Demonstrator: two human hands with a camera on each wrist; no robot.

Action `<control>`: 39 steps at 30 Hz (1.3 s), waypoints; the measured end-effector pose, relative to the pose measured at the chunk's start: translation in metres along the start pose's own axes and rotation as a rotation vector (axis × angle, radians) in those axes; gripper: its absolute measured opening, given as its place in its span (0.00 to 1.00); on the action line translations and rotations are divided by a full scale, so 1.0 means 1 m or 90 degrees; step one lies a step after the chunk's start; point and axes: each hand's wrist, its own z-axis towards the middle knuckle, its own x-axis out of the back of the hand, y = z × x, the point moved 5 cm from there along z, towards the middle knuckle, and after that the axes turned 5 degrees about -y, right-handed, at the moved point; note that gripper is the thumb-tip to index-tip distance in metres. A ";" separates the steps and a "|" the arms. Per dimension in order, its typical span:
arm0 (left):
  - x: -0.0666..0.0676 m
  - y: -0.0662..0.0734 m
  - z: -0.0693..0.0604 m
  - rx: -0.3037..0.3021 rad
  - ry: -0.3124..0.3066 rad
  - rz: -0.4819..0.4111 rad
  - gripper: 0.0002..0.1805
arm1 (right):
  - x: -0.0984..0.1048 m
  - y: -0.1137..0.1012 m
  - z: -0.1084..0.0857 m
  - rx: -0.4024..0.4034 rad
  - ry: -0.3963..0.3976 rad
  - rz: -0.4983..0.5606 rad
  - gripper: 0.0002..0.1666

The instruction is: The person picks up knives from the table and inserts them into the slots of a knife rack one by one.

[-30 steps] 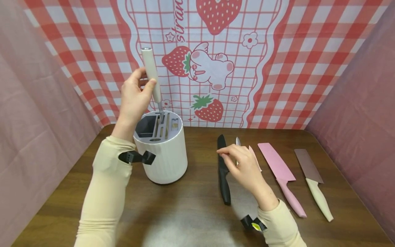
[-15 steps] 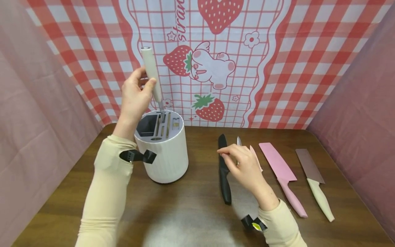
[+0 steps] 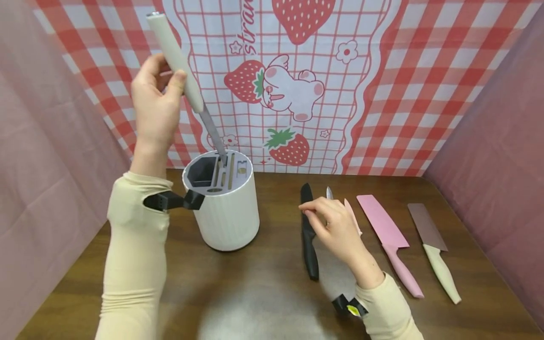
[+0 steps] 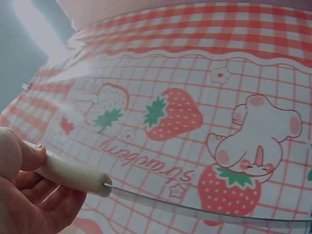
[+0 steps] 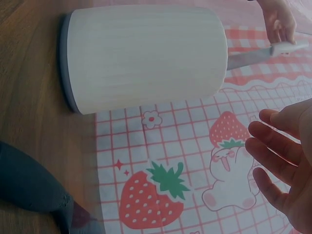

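Observation:
My left hand point(image 3: 157, 94) pinches the cream handle of a knife point(image 3: 180, 61) between thumb and fingers. The knife leans to the left, and a length of its steel blade shows above a slot in the white round knife block point(image 3: 227, 217). Only the blade's tip end is hidden by the block. In the left wrist view the handle and bare blade point(image 4: 195, 209) stretch across to the right. My right hand point(image 3: 335, 226), fingers loosely bent and holding nothing, hovers over a black knife point(image 3: 310, 255) and partly covers two small knives.
Right of my right hand lie a pink cleaver point(image 3: 382, 222) and a cleaver with a cream handle point(image 3: 439, 271). A small pink blade point(image 3: 352, 215) and a small silver blade point(image 3: 329, 192) poke out behind my hand. A strawberry-print cloth point(image 3: 289, 85) hangs behind the wooden table.
My left hand has risen and moved left, drawing the knife upward so that much more blade shows, with a stronger tilt. The right hand has stayed in place.

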 end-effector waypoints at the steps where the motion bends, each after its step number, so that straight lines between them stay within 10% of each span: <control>1: 0.002 0.002 0.000 -0.008 0.006 -0.024 0.14 | 0.000 0.000 0.000 0.001 0.000 0.000 0.07; 13: 0.017 0.025 0.001 -0.066 0.044 -0.139 0.11 | 0.000 0.001 0.000 -0.004 0.000 -0.005 0.07; 20: 0.020 0.024 0.000 -0.055 0.038 -0.102 0.13 | 0.001 0.001 0.000 -0.009 0.000 -0.011 0.07; 39: 0.006 -0.020 -0.009 0.041 -0.031 -0.021 0.17 | 0.001 0.002 0.000 -0.003 0.007 -0.017 0.07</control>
